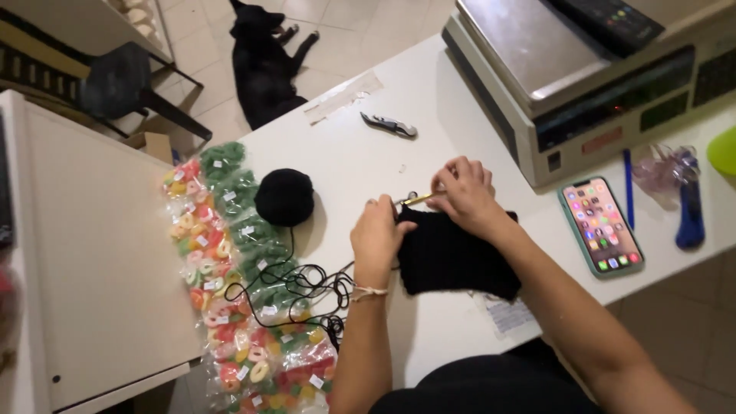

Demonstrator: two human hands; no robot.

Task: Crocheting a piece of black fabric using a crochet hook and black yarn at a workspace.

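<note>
Black crocheted fabric (452,257) lay flat on the white desk (429,123), directly in front of the person, with both hands at its upper edge. The right hand (466,193) was closed in a narrow grip on a gold-coloured crochet hook (416,200), whose tip pointed toward the left hand (377,238). The left hand's grip was pinched on the fabric's upper left corner, and a thin band circled that wrist. A strand of black yarn (295,284) ran in loose loops from the fabric's left side across the desk to a black yarn ball (284,196), which sat near the desk's left edge, apart from the hands. Clear bags of ring-shaped gummy sweets (230,268), in green and mixed colours, lay in rows just left of the yarn ball and loops. A folding knife (389,125) rested on the desk beyond the hands. A weighing scale (590,77) with a steel platform stood at the far right, and a smartphone (602,226) with a lit screen lay face up before it, beside a blue pen (628,188). A black dog (264,65) lay on the tiled floor.
</note>
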